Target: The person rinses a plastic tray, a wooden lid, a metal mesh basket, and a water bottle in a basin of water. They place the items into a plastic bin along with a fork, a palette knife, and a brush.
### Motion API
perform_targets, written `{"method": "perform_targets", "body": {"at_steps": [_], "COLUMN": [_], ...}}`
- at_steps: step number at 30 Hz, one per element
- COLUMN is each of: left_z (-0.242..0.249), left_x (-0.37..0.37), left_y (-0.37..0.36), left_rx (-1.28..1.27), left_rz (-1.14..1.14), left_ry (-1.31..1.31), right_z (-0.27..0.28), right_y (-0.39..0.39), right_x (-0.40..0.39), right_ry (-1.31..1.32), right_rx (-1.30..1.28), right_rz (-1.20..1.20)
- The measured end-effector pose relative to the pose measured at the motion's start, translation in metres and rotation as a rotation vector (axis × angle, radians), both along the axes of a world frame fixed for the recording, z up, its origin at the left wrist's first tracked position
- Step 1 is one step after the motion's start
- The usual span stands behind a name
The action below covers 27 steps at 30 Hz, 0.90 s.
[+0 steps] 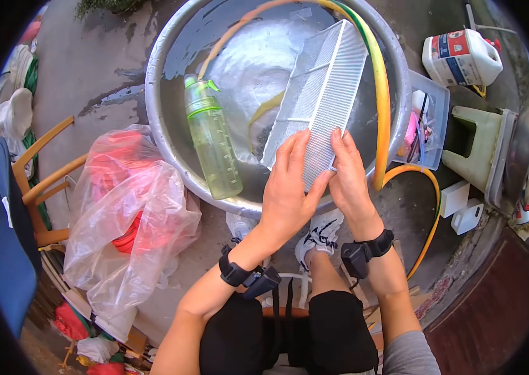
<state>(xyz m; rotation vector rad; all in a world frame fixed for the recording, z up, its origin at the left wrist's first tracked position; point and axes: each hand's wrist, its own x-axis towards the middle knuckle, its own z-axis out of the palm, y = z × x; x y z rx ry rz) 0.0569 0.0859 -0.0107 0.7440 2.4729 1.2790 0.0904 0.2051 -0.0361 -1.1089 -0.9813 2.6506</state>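
Obs., both hands at near end of white mesh organizer [333,87]. L hand [291,184] on its near L part — fingers close together, flat on the mesh, thumb angled across toward R hand. R hand [351,178] at the near R part, fingertips on the mesh. Organizer is thus held betw. the two hands; how firmly, can't tell. Undersides of both hands hidden.

Organizer loc.: over R half of large metal basin [154,106], tilted, far end up toward far R, near end by the near rim. Dividers visible on its L side.

Green clear bottle [216,147] in L part of basin, cap end away from person, base by near rim. Yellow hose [379,94] curves along far and R sides of basin, passes over rim near R, then loops on the ground.

Outside basin, R: clear plastic bin [441,106] w/ small items, just beside rim; white jug [461,57] farther out; pale stool [474,140] tipped on its side. L: clear plastic bag [130,212] w/ red contents — near wooden chair [42,187].
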Motion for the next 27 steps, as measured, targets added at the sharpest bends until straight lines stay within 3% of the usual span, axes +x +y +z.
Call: {"method": "perform_targets", "body": {"at_steps": [2, 3, 5, 10, 12, 14, 16, 18, 21, 27], "left_z": [-0.007, -0.009, -0.016, -0.054, -0.057, -0.053, -0.047, -0.05, -0.034, -0.008], "left_x": [-0.001, -0.002, -0.006, -0.019, -0.026, -0.036, -0.045, -0.05, -0.055, -0.054], "left_y": [-0.005, -0.007, -0.012, -0.038, -0.045, -0.046, -0.05, -0.057, -0.06, -0.055], "left_rx": [0.123, 0.123, 0.157, 0.064, 0.066, 0.103, 0.119, 0.138, 0.212, 0.297], "left_rz": [0.058, 0.059, 0.244, 0.393, 0.482, 0.482, 0.477, 0.47, 0.441, 0.452], "left_ry": [-0.246, -0.247, -0.433, -0.363, -0.467, -0.5, -0.711, -0.689, -1.009, -1.054], "right_z": [-0.01, -0.014, -0.018, -0.025, -0.03, -0.034, -0.036, -0.036, -0.028, -0.014], "right_y": [0.003, 0.006, 0.012, 0.022, 0.025, 0.027, 0.028, 0.029, 0.029, 0.026], "right_x": [0.005, 0.007, 0.008, 0.015, 0.019, 0.024, 0.028, 0.03, 0.029, 0.019], "right_ry": [0.014, 0.027, -0.004, -0.038, -0.049, -0.052, -0.054, 0.018, 0.052, 0.046], "right_rx": [0.034, 0.067, 0.038, -0.02, -0.033, -0.046, -0.058, -0.161, -0.149, -0.124], "right_rz": [-0.012, -0.027, -0.048, -0.087, -0.07, -0.054, -0.037, -0.018, 0.018, 0.065]}}
